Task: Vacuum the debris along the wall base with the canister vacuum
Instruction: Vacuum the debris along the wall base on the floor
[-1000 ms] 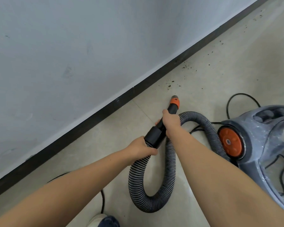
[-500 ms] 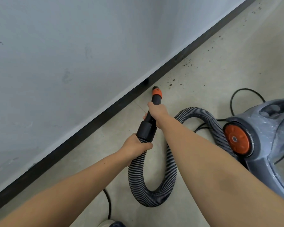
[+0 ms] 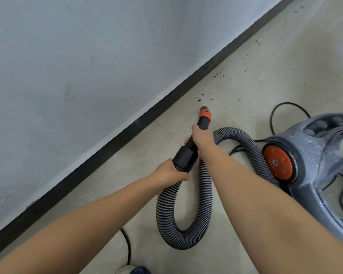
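Suction pass along the wall base, in progress. Nearest the viewer, the ribbed hose (image 3: 186, 224) loops on the floor, running back to the canister vacuum (image 3: 315, 165), which stands to the right of the nozzle. The left hand (image 3: 169, 172) grips the hose at its black cuff; the right hand (image 3: 201, 136), ahead of it, is wrapped round the black wand just behind the orange nozzle (image 3: 205, 114). The nozzle tip appears to be at floor level, just short of the debris (image 3: 200, 96). Beyond the nozzle, more specks trail along the black skirting (image 3: 216, 62). Probable next move: advance the nozzle forward over the nearest specks, closer to the skirting.
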Tool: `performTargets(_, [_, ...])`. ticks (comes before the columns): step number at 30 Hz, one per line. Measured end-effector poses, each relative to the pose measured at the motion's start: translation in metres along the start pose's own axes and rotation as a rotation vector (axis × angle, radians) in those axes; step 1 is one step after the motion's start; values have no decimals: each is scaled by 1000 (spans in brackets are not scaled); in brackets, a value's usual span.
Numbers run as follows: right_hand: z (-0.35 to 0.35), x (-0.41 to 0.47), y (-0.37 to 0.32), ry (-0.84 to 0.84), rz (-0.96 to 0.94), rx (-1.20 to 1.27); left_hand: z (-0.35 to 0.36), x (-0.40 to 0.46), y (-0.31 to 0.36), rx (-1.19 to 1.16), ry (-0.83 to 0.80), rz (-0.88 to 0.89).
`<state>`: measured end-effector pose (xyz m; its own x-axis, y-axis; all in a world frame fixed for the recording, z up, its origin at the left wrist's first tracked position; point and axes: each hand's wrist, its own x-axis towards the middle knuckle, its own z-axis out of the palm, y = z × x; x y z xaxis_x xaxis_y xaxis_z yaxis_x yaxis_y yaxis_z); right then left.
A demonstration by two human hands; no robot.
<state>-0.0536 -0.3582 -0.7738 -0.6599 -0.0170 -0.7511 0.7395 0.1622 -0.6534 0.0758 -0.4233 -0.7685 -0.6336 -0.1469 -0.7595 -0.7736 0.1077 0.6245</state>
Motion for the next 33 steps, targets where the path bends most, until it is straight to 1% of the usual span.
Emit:
performTargets(10, [-11, 0, 1, 46, -6, 35, 5, 4, 4, 54, -40, -5])
performTargets(21, [-41, 19, -21, 108, -11, 79, 16, 20, 47, 96, -132, -4])
performTargets(27, [-43, 23, -20, 103, -11, 88, 23, 22, 44, 32, -112, -9])
performTargets(33, [-5, 17, -14, 2, -18, 15, 8, 13, 20, -83, -10, -21])
